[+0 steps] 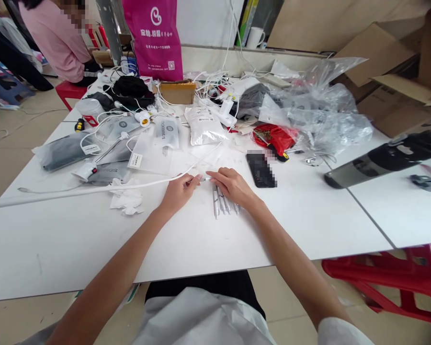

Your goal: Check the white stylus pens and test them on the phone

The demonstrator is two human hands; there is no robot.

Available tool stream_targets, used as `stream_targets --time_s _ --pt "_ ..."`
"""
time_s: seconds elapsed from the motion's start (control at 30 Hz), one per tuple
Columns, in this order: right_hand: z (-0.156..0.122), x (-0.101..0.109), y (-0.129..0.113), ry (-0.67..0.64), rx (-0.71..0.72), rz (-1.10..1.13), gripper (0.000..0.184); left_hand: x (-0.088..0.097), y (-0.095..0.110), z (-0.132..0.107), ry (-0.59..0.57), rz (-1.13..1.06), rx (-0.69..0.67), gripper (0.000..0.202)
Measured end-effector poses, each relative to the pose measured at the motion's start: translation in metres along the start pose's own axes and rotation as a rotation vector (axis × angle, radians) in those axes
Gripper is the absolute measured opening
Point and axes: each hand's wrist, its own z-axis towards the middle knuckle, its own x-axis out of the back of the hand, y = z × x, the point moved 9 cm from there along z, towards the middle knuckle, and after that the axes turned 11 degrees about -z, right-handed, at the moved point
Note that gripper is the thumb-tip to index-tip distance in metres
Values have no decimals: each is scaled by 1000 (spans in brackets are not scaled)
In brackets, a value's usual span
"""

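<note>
Left-hand grip [179, 190] clenched on a slim silver rod [202, 179], pinched above the white bench [72, 249]; right-hand grip [230, 187] palm down just beside the rod's far end, curled above a row of silver rods [219, 203] laid side by side on the bench, whether it holds anything cannot be told; head view, looking forward and down over both forearms; white cable [93, 190] crossing the bench and passing just behind the left hand; crumpled tissue [126, 197] left of the hands; phone [260, 168], screen blurred, right of them; labelled white packets [167, 134] and a white sealed pouch [204, 125] farther along the bench; red bag [273, 136] and clear plastic bags [326, 120] toward the far right; black-and-silver flask [384, 160] lying on its side at right; pink tote bag [154, 40] and cardboard boxes [391, 81] beyond the bench; seated person in a pink top [53, 43] at far left; red plastic stool [380, 273] on the floor, lower right.
</note>
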Motion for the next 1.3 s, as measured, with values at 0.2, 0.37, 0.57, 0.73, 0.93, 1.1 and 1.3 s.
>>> stream_targets --time_s 0.2,0.37,0.57,0.73,0.93,1.1,1.3 --pt "0 -1 8 47 -30 -26 25 -1 4 0 -79 -8 17 41" --pt "1 1 -5 -3 31 -143 23 -4 5 -1 -125 -29 38 41" --pt "1 16 12 71 -52 -240 26 12 -3 6 29 27 -19 26" --pt "-2 26 27 120 -101 -249 29 23 -2 8 111 1 -39 30" --pt "-1 23 22 124 -75 -224 25 18 2 7 95 -3 -53 27" --pt "0 20 15 129 -52 -214 24 15 5 6 61 -1 -72 23" --pt "1 15 -2 137 22 -215 19 -1 9 2 -94 7 -120 22"
